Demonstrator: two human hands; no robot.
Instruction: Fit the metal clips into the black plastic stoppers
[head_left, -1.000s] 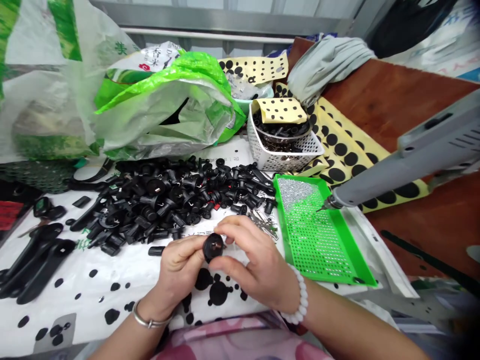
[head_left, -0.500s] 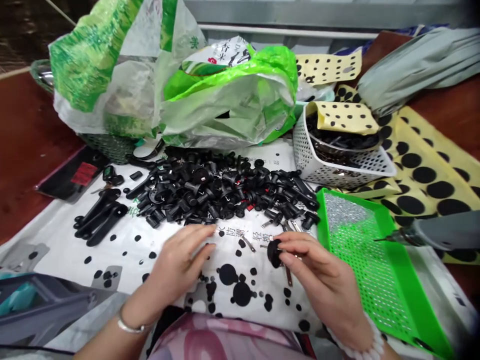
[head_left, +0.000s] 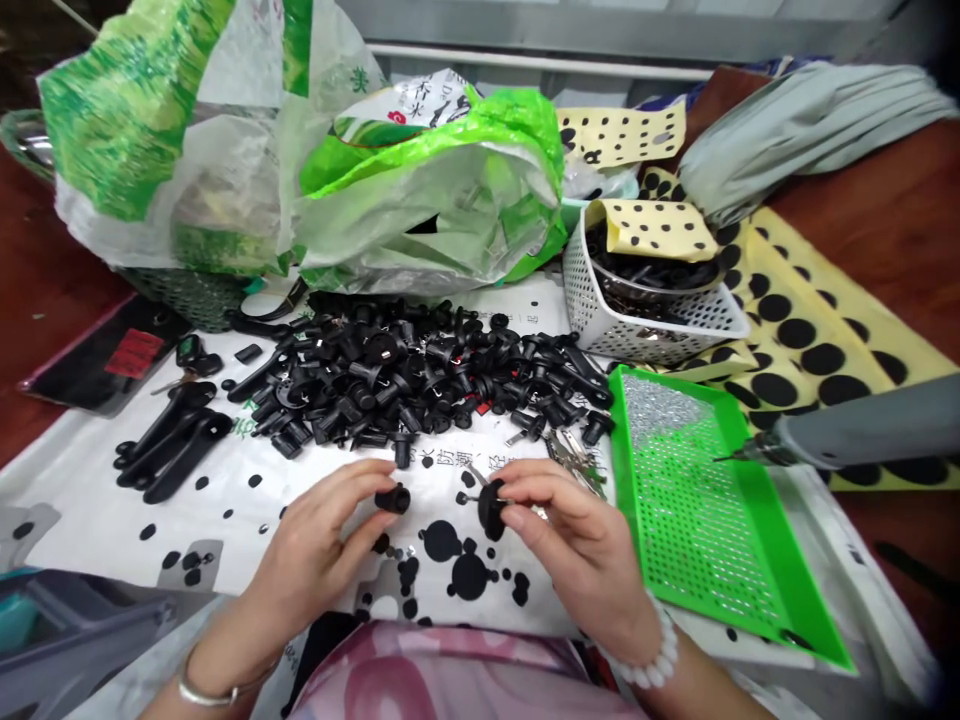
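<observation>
My left hand [head_left: 319,545] pinches a small black plastic cylinder [head_left: 393,498] between thumb and fingertips, its hollow end turned to the right. Facing it, my right hand [head_left: 581,550] is closed on a round black plastic cap [head_left: 491,508], with thumb and forefinger at its back. A bit of thin metal shows beside the cap; how it joins is hidden by the fingers. The two parts are apart, held just above the white sheet [head_left: 315,500]. Beyond my hands lies a heap of black plastic parts [head_left: 390,370]. Thin metal strips [head_left: 574,455] lie near my right hand.
At right is a green perforated tray [head_left: 799,560] with tiny silvery pieces [head_left: 667,410]; a grey power screwdriver [head_left: 847,425] juts over it. Behind stand a white basket [head_left: 652,335] and green-white plastic bags [head_left: 450,215]. Black handle-like parts [head_left: 176,440] lie left.
My left hand has picked up a black cylinder; its fingers held nothing visible before. My right hand, still gripping the cap, has come closer to the left. The whole view has shifted slightly.
</observation>
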